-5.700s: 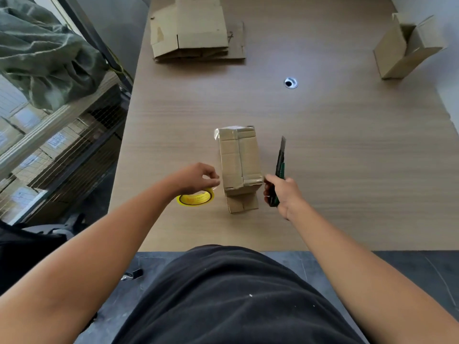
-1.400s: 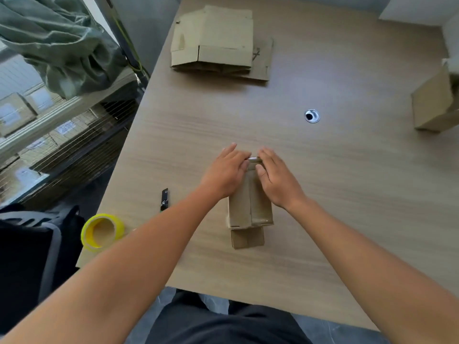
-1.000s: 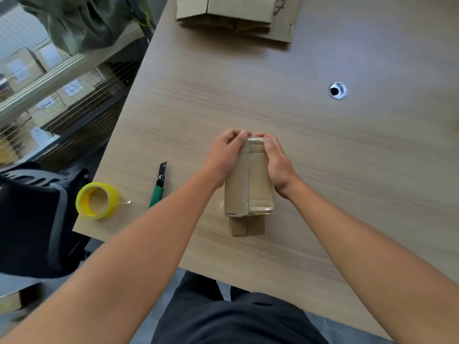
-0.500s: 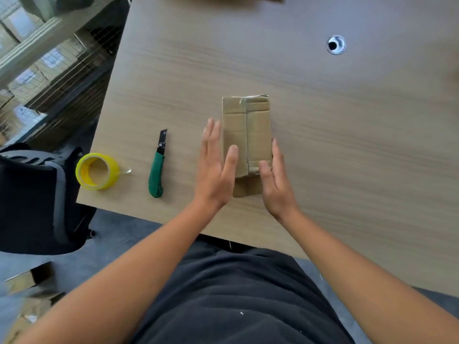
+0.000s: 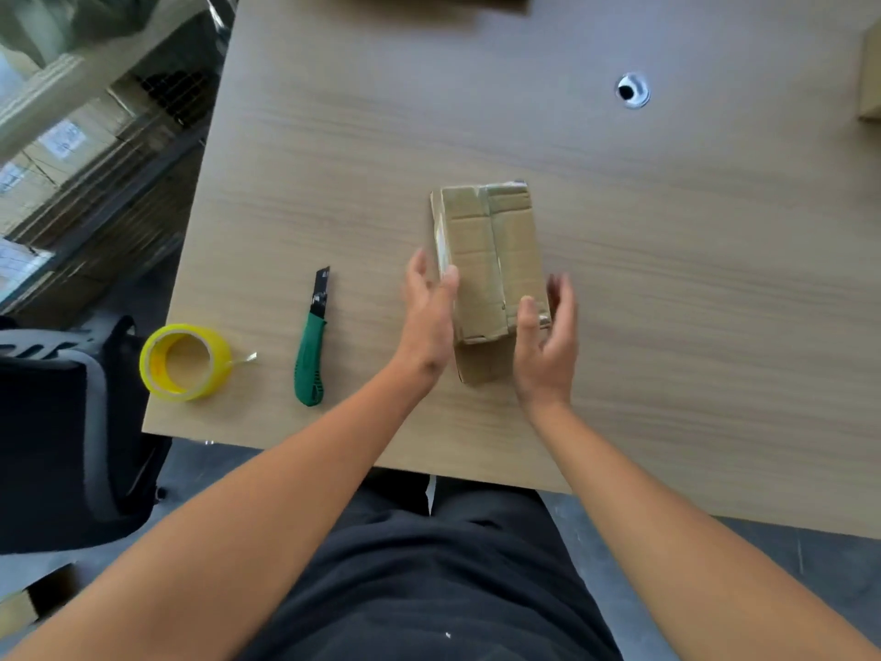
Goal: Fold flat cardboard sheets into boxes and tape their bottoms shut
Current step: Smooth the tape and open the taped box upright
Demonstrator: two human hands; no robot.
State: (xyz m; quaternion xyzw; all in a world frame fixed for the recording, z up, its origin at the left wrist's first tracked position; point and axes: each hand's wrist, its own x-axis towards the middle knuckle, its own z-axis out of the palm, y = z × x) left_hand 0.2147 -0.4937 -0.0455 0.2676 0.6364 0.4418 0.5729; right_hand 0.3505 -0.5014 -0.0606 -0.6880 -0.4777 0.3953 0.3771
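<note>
Yellow tape roll and green-handled utility knife lay apart near the front edge of the desk. To their right, the left hand and right hand, fingers loosely extended and gripping nothing, flanked the near end of the cardboard box, which lay mid-desk, taped along its seam. Thumb contact could not be told. Beyond sat a cable grommet.

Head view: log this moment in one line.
box: taped, on table | left hand: open, by box | right hand: open, by box | knife, tape roll: on table
</note>
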